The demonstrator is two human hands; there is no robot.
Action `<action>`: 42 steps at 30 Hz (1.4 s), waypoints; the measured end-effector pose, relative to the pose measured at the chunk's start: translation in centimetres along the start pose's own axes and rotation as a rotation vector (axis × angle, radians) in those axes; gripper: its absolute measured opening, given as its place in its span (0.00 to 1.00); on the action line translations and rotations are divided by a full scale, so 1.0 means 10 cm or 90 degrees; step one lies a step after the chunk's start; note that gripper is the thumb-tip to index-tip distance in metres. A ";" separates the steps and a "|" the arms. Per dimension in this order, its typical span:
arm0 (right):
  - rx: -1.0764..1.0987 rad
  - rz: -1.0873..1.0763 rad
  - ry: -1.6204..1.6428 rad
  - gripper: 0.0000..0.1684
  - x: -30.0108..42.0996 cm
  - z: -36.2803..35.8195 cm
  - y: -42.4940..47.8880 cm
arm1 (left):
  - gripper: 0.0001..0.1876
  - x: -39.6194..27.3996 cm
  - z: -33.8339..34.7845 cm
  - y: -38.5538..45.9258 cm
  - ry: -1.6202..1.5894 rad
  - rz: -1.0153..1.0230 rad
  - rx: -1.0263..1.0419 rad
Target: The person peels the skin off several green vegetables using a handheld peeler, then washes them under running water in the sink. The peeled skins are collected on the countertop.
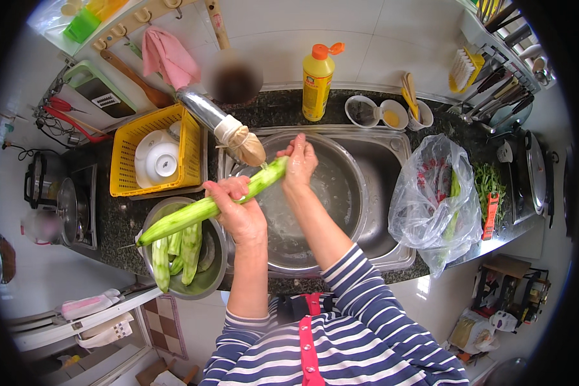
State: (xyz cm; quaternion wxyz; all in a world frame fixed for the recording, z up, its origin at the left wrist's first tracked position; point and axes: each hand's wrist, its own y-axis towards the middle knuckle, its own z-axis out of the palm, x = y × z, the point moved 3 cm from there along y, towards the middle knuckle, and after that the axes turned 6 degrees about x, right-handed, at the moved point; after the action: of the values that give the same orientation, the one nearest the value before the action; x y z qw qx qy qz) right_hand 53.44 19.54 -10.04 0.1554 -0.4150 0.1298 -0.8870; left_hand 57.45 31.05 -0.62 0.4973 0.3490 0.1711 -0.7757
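Note:
A long peeled green gourd (198, 212) lies slantwise across my two wet hands. My left hand (236, 207) wraps its middle, thumb uppermost. Its upper right end rests in my right hand (301, 161). Water from the faucet (205, 111), whose mouth is wrapped in tied cloth (241, 142), runs onto the gourd near that end. Beneath is a large metal basin (362, 202) of water, set in the steel sink (391, 159). The gourd's lower left end reaches over a metal bowl (217, 275) holding several peeled gourds (191, 251).
Left of the faucet, a yellow plastic basket (125, 164) holds white bowls (157, 159). Behind the sink stand a yellow squeeze bottle (317, 84) and small cups (362, 111). To the right are a clear plastic bag (434, 207), chopped greens (487, 178) and a red-handled peeler or cutter (490, 217).

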 end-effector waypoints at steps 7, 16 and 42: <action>0.676 -0.597 -0.780 0.20 0.80 0.02 -0.47 | 0.18 0.39 0.08 -0.06 -0.076 -0.157 -0.151; 0.616 -0.024 -0.781 0.22 0.97 -0.77 0.09 | 0.04 0.50 0.24 0.09 -0.068 -0.131 0.074; -0.167 -0.336 -1.069 0.10 2.61 -2.52 0.81 | 0.04 0.42 0.15 -0.11 0.057 -0.038 0.163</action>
State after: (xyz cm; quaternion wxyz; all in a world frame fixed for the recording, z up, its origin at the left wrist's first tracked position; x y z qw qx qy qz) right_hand 19.35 4.64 -10.42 -0.0590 -0.9593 -0.0263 -0.2750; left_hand 54.83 27.86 -2.59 0.4173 0.4387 0.1035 -0.7891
